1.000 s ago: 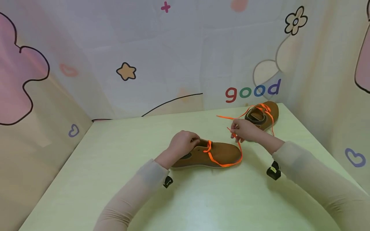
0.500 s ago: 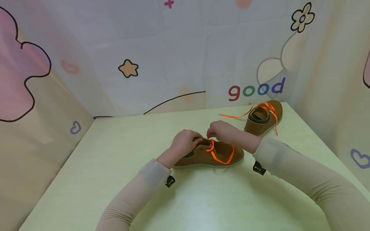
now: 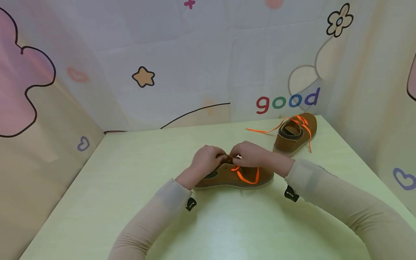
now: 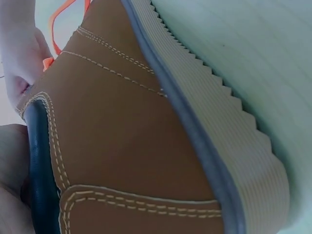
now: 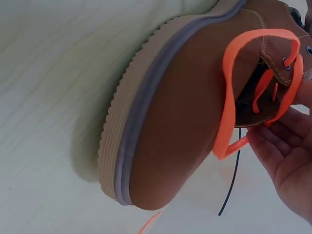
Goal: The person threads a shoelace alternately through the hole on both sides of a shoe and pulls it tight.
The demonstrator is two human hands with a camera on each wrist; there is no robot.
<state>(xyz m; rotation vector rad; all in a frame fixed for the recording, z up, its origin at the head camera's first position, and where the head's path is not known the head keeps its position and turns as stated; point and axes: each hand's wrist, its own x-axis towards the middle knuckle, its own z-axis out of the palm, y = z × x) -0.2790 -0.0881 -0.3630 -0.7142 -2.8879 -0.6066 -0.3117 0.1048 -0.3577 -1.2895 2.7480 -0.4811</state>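
A brown shoe (image 3: 224, 180) with a pale ridged sole stands on the table, toe to the right. My left hand (image 3: 208, 159) grips its collar, with fingertips at the upper edge of the opening. From the right, my right hand (image 3: 250, 154) meets it there, thumb and fingers pinching an orange shoelace (image 5: 228, 97) at the far eyelet flap. The shoelace runs from the near eyelets in a loose loop over the toe and up to those fingers. Its tip is hidden by the right hand. In the left wrist view, the shoe's side (image 4: 122, 126) fills most of the picture.
A second brown shoe (image 3: 286, 144) stands at the table's back right, its orange laces (image 3: 264, 132) trailing leftward and down its side. Printed cloth (image 3: 182, 72) hangs behind the table (image 3: 211, 231) and along its sides. Black clips (image 3: 291, 194) hang under both wrists.
The right hand has moved left from near the second shoe to the first shoe's opening, bringing the lace along and shortening its loop. The left hand stays on the collar.
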